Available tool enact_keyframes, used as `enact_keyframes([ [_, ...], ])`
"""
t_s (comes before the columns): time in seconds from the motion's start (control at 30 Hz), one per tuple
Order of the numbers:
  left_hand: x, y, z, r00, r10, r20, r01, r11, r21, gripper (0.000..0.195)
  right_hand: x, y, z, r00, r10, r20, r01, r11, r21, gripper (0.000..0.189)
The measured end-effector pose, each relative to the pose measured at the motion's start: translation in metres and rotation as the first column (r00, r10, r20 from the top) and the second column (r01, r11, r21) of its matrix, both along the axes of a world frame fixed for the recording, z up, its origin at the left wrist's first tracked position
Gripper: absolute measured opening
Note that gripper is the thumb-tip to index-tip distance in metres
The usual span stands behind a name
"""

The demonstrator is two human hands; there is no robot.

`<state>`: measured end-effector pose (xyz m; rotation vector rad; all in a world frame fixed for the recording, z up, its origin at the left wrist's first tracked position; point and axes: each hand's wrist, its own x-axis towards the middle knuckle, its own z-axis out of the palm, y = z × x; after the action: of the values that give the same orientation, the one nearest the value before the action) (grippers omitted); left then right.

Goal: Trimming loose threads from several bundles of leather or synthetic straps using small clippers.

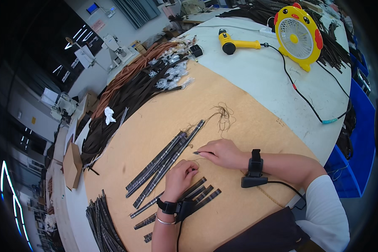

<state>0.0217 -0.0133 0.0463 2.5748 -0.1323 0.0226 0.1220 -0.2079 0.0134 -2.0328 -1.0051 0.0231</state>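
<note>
My right hand (222, 153) is closed around a small pointed tool (196, 152), of which only the dark tip shows. Just left of it, my left hand (182, 176) has its fingers curled, with a small dark end between thumb and forefinger; what it belongs to is hidden. A thin thread (197, 160) runs near both hands. Dark plaid fabric strips (163, 163) lie in a bundle beyond my left hand. More plaid strips (208, 198) lie beneath and beside my left wrist. Loose threads (223, 116) are tangled past the far end of the bundle.
A larger strip bundle (102, 220) lies at lower left. Black straps (126, 97) and brown straps (129, 74) line the far left edge. A yellow heat gun (236, 43) and a chick-shaped fan (296, 39) stand at back right, with a cable. Blue bins (362, 135) are at right.
</note>
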Motion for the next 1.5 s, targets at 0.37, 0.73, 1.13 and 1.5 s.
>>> enact_keyframes([
  [0.37, -0.004, 0.001, -0.032, 0.965, 0.261, 0.028, -0.245, 0.933, -0.262, 0.007, -0.008, -0.005, -0.008, 0.956, 0.28, 0.083, -0.269, 0.955, -0.125, 0.026],
  [0.73, -0.004, -0.001, -0.035, 0.957, 0.288, 0.037, -0.269, 0.928, -0.257, 0.009, -0.013, -0.003, -0.009, 0.938, 0.244, 0.247, -0.206, 0.963, -0.171, 0.025],
  [1.13, -0.003, 0.007, -0.051, 0.944, 0.331, 0.012, -0.293, 0.852, -0.434, 0.003, -0.011, 0.002, -0.014, 0.95, 0.181, 0.253, -0.146, 0.978, -0.152, 0.024],
  [1.5, -0.001, 0.008, -0.056, 0.945, 0.327, -0.008, -0.278, 0.789, -0.548, 0.002, -0.014, 0.006, -0.006, 0.944, 0.2, 0.263, -0.156, 0.972, -0.178, 0.027],
])
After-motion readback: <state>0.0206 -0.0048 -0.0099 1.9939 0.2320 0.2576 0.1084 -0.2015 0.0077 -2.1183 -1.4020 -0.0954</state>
